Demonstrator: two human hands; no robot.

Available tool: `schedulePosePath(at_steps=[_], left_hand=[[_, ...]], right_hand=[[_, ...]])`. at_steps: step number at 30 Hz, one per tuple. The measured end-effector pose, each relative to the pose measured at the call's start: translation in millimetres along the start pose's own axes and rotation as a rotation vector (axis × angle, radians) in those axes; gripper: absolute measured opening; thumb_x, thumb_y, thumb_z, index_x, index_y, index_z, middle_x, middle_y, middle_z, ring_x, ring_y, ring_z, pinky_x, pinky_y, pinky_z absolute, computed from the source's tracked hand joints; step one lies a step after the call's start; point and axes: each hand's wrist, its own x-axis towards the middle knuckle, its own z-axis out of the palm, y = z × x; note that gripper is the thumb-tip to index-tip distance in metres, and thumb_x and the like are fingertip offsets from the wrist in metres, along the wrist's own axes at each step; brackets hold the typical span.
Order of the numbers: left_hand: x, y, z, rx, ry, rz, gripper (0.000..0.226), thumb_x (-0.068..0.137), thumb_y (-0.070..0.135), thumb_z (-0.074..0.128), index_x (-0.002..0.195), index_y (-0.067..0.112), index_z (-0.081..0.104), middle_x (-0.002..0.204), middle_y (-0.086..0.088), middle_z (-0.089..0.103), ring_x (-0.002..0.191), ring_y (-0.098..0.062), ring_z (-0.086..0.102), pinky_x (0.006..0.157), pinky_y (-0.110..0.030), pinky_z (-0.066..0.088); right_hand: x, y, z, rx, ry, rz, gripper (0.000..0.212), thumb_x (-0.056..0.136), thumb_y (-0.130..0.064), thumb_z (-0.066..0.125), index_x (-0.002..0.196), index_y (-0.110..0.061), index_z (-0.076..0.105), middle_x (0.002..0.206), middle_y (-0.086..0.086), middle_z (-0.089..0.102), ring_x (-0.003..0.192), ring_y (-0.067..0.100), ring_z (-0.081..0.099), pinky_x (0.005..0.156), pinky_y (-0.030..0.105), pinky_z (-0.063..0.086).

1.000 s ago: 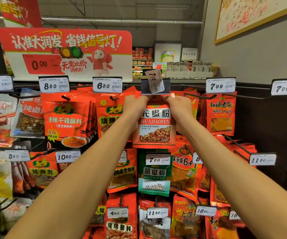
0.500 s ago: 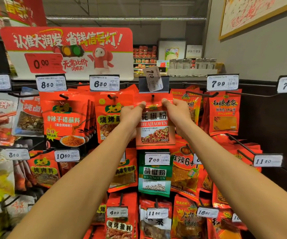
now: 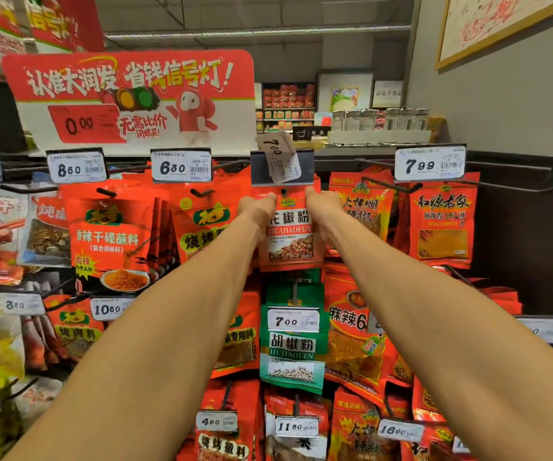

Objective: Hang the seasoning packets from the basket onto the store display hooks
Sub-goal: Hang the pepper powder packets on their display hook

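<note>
I have both arms stretched out to the rack, and my left hand [image 3: 258, 211] and right hand [image 3: 322, 207] each pinch a top corner of the red seasoning packet [image 3: 290, 237] between them. My fingers are closed on its upper edge, thumbs and fingertips pressed to the foil, so the packet hangs flat and upright facing me. Its top sits right under the dark tag holder [image 3: 281, 168], where a loose price slip [image 3: 278, 156] reading 7.00 is tilted askew (half out of its sleeve). I cannot tell whether the packet's hole is on the hook. Directly below it hangs a green pepper packet [image 3: 293, 354] behind its own 7.00 tag. To the left is a red packet under the 6.80 tag [image 3: 181, 166]; to the right, more red packets under the 7.99 tag [image 3: 429, 164].
</note>
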Motion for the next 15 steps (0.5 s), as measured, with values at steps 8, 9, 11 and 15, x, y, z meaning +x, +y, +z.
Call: schedulePosePath(at_steps=[8, 9, 11, 15], left_hand=[[-31.5, -38.1, -18.7, 0.25, 0.025, 0.292, 0.008, 0.096, 0.021, 0.064, 0.096, 0.015, 0.069, 0.093, -0.004, 0.074, 0.087, -0.025, 0.071, 0.086, -0.04, 0.059], [-39.1, -41.4, -24.4, 0.287, 0.036, 0.319, 0.013, 0.094, 0.022, 0.065, 0.104, 0.014, 0.07, 0.088, 0.004, 0.071, 0.084, -0.019, 0.068, 0.086, -0.032, 0.055], [-55.5, -44.4, -37.8, 0.344, 0.037, 0.372, 0.033, 0.094, 0.025, 0.067, 0.123, 0.01, 0.066, 0.081, 0.016, 0.059, 0.086, -0.015, 0.063, 0.084, -0.025, 0.044], [-91.1, -43.9, -68.8, 0.253, -0.076, 0.399, 0.019, 0.097, 0.023, 0.064, 0.112, 0.012, 0.07, 0.106, 0.001, 0.072, 0.094, -0.018, 0.07, 0.083, -0.028, 0.051]], right_hand=[[-39.5, 27.1, -25.5, -0.267, 0.147, -0.182, 0.023, 0.099, -0.029, 0.048, 0.106, -0.016, 0.065, 0.104, 0.004, 0.07, 0.097, 0.025, 0.067, 0.083, 0.039, 0.055], [-49.2, 30.0, -31.5, -0.291, 0.194, -0.212, 0.026, 0.098, -0.027, 0.05, 0.114, -0.015, 0.066, 0.111, 0.003, 0.07, 0.103, 0.024, 0.066, 0.09, 0.042, 0.055], [-69.1, 35.4, -43.0, -0.225, 0.266, -0.259, 0.025, 0.095, -0.023, 0.054, 0.111, -0.016, 0.071, 0.107, 0.001, 0.074, 0.101, 0.022, 0.069, 0.092, 0.045, 0.056], [-119.8, 38.9, -59.6, 0.061, 0.176, -0.207, 0.016, 0.095, -0.01, 0.056, 0.087, -0.012, 0.069, 0.058, 0.0, 0.071, 0.05, 0.014, 0.066, 0.048, 0.026, 0.054]])
